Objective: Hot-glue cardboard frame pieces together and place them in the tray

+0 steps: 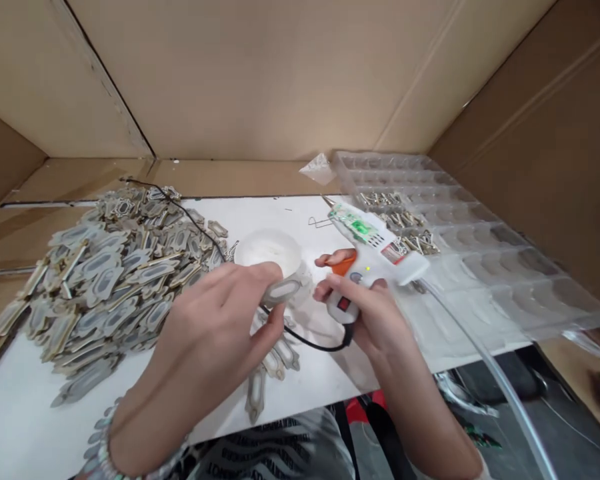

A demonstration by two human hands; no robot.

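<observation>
Between the thumb and fingers of my left hand (225, 320) is a small grey, elongated frame-like piece (281, 291) with a pale centre. My right hand (365, 300) is wrapped round the handle of a white hot glue gun (367, 233) with an orange trigger and a green glow inside. Its nozzle points up and to the left, away from the held piece. A clear glue stick (485, 360) trails from its back toward the lower right. Just beyond my left fingers sits a round white dish (269, 248). Several similar pieces (256, 393) lie below my hands.
A big heap of the same grey pieces (130, 267) covers the left of the white table (20, 413). On the right lies a clear compartment tray (480, 247) with small metal parts in some sections. A black cord (195, 223) crosses the heap. Cardboard walls (260, 80) enclose the table.
</observation>
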